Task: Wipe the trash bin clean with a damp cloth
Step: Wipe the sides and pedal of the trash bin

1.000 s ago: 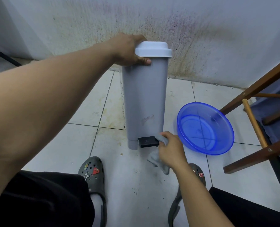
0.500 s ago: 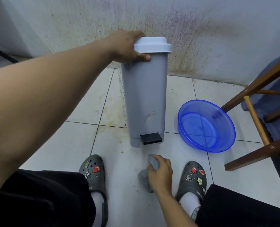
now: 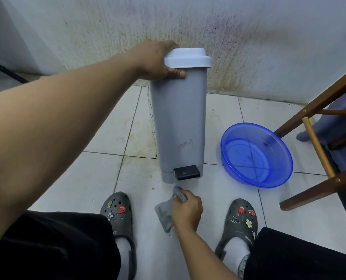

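A tall grey trash bin [image 3: 180, 122] with a white lid [image 3: 188, 57] and a black foot pedal [image 3: 186, 172] stands upright on the tiled floor near the wall. My left hand [image 3: 158, 61] grips its top left edge just under the lid. My right hand [image 3: 187, 212] is low on the floor in front of the bin, closed around a crumpled grey cloth [image 3: 165, 212]. The cloth's upper tip lies just below the pedal, apart from the bin.
A blue plastic basin [image 3: 257, 154] with water sits on the floor right of the bin. Wooden chair legs [image 3: 317, 142] stand at the far right. My two feet in grey clogs [image 3: 117, 211] flank my right hand. A stained wall [image 3: 248, 47] is behind the bin.
My right hand with the cloth has come down off the pedal to the floor in front of the bin. My left hand has kept its hold at the bin's top.
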`<control>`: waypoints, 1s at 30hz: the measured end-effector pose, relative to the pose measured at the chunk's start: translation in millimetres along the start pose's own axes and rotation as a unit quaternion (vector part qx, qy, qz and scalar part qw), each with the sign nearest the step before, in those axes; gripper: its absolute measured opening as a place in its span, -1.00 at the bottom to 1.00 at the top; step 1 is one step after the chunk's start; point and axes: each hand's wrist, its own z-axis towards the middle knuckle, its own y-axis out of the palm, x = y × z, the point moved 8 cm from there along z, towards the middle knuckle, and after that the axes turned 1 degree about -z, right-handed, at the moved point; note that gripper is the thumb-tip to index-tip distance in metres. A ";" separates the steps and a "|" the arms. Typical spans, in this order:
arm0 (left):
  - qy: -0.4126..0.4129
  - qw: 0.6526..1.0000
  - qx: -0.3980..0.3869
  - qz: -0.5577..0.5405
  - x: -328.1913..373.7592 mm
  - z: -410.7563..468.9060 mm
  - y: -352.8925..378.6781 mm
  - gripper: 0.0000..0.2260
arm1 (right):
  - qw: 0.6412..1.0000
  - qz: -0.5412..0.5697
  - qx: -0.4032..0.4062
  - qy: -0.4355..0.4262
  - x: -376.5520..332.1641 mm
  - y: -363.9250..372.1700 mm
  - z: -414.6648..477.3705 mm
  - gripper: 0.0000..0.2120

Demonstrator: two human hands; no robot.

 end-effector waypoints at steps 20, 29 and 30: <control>0.007 1.000 -0.012 -0.013 0.7 2.8 2.2 -0.24 | 0.978 0.139 0.141 -0.061 -39.0 -63.3 27.3 -0.76; 0.020 0.999 -0.022 -0.015 0.4 0.8 3.6 -0.24 | 0.993 0.038 0.009 -0.107 -35.6 -48.7 50.1 -0.73; 0.023 0.999 -0.022 -0.016 1.1 0.3 3.6 -0.24 | 0.996 0.028 -0.002 -0.089 -28.7 -46.7 53.5 -0.76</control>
